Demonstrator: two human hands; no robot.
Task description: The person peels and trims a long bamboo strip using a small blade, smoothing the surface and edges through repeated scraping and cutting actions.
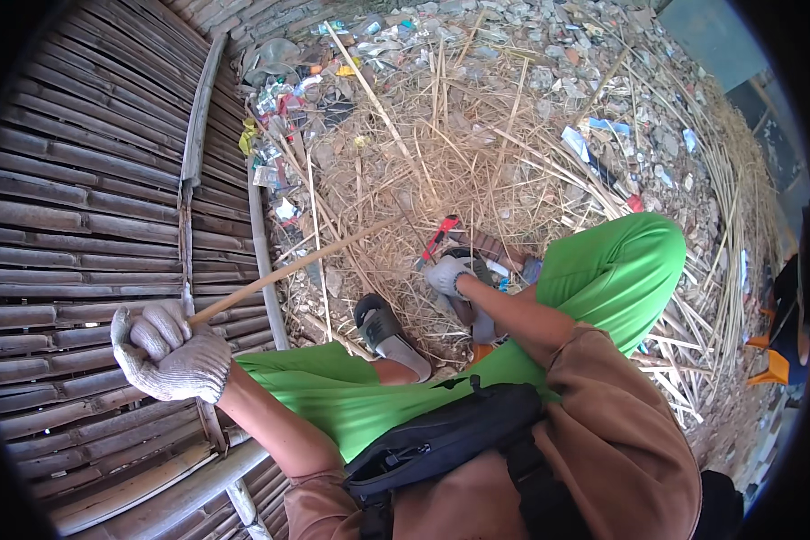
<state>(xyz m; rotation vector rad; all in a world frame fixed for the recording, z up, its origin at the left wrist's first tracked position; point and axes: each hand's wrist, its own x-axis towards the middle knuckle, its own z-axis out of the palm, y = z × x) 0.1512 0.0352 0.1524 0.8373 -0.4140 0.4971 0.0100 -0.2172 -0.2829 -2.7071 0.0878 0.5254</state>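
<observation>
My left hand, in a white knit glove, is closed around the near end of a long thin bamboo stick. The stick runs up and to the right toward the straw-covered ground. My right hand, also gloved, grips a tool with a red handle close to the far end of the stick, just past my sandalled foot. My knees in green trousers frame both hands, and a black waist bag hangs at my front.
A wall of dark split-bamboo slats fills the left side, touching my left hand. Dry straw and bamboo offcuts cover the ground, with plastic litter and rubble behind. Orange stools and another person stand at the right rim.
</observation>
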